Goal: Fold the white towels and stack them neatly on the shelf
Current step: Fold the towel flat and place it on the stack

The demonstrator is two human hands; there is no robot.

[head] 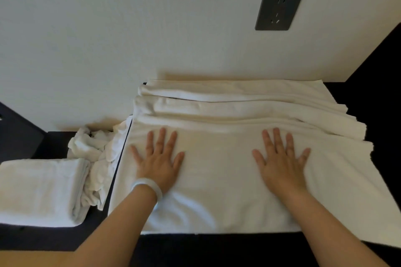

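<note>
The top towel (217,182) lies flat on a stack of folded towels (238,102) on the dark shelf (217,247), against the wall. The left hand (159,165) and right hand (282,165) press it, palms down, fingers (161,136) spread. Left of the stack lie crumpled towels (93,149), and beside them another folded towel (39,188). A dark outlet (280,8) sits on the wall above.

Flat hands (159,162) on folded towel (217,180)

Left hand (159,162), right hand (282,165): two; bracelet (149,186): one; socket (280,8): one; towel stack (238,102): one; folded towel (36,191): one; crumpled heap (91,145): one
</note>
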